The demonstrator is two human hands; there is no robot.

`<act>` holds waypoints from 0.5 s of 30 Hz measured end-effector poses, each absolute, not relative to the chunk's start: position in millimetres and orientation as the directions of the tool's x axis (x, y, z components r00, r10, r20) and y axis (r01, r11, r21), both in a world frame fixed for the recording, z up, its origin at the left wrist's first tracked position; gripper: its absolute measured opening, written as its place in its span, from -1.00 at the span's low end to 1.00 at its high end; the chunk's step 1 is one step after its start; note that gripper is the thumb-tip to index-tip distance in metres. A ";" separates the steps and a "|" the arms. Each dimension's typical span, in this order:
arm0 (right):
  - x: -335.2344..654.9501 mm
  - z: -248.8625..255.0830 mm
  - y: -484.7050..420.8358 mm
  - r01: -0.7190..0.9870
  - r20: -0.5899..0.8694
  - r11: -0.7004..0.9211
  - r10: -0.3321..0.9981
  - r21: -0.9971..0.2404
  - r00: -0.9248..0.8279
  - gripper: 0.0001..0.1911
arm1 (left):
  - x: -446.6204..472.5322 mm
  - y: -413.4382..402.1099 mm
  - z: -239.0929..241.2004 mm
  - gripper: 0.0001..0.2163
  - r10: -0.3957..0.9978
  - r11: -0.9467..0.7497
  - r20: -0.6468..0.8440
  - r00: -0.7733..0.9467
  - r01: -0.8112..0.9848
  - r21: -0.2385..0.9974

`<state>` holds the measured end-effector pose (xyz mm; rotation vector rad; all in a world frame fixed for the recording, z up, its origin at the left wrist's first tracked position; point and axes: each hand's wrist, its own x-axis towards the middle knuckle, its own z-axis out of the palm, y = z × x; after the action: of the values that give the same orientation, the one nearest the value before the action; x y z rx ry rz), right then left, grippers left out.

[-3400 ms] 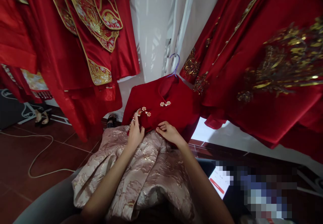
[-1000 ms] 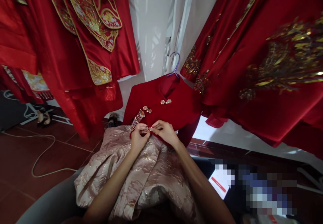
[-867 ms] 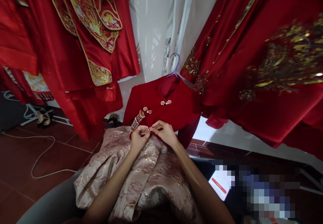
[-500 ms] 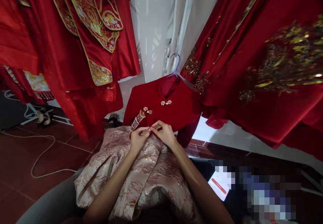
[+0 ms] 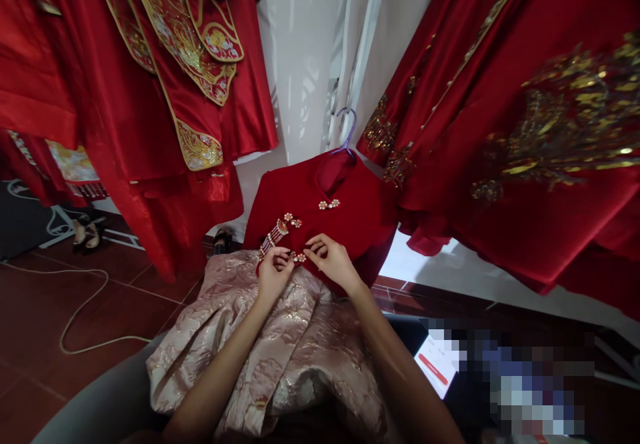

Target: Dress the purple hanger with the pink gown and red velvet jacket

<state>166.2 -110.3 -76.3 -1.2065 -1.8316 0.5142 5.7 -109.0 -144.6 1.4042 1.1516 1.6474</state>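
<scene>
A red velvet top (image 5: 345, 221) with a pale gold brocade skirt (image 5: 280, 357) lies in front of me on a purple hanger (image 5: 347, 131). Two pearl clasps (image 5: 329, 204) show on its chest, one with a beaded tassel (image 5: 273, 236). My left hand (image 5: 273, 276) and my right hand (image 5: 333, 263) meet at the waist, fingertips pinched on a third small pearl clasp (image 5: 299, 257) at the top's lower edge.
Red gowns with gold embroidery hang to the left (image 5: 165, 91) and to the right (image 5: 525, 131). A white curtain (image 5: 320, 51) hangs behind. A white cable (image 5: 80, 311) loops over the dark red tile floor. Sandals (image 5: 83, 234) stand at the far left.
My hands left the tasselled clasp and the flat cloth and came together lower down on the small clasp. In the last half second the right fingers lifted slightly.
</scene>
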 end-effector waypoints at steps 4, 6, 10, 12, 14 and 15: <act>174.2 -64.5 -113.3 0.576 0.483 0.417 0.875 -0.703 -0.044 -0.87 | 5.7 -109.8 -144.4 -0.80 0.878 -0.415 0.430 -0.211 0.114 0.903; 176.7 -64.1 -113.4 0.597 0.477 0.399 0.878 -0.696 -0.031 -0.87 | 5.8 -110.6 -144.7 -0.80 0.865 -0.434 0.458 -0.204 0.156 0.888; 175.8 -75.2 -110.9 0.571 0.366 0.391 0.916 -0.722 -0.164 -0.82 | 5.5 -112.9 -145.0 -0.83 0.851 -0.451 0.497 -0.167 0.250 0.856; 173.0 -83.7 -108.6 0.541 0.320 0.398 0.917 -0.741 -0.237 -0.77 | 5.0 -113.6 -145.9 -0.85 0.856 -0.455 0.504 -0.117 0.294 0.841; 170.1 -91.5 -105.8 0.532 0.299 0.395 0.918 -0.749 -0.261 -0.74 | 4.6 -113.6 -147.6 -0.84 0.865 -0.455 0.498 -0.060 0.321 0.831; 169.0 -94.6 -104.3 0.532 0.292 0.388 0.921 -0.752 -0.258 -0.75 | 4.4 -113.4 -148.6 -0.83 0.871 -0.454 0.490 -0.037 0.322 0.831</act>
<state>169.0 -104.3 -94.6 -1.2483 -1.9214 0.6796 4.4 -113.4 -148.6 1.7669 1.2540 1.5098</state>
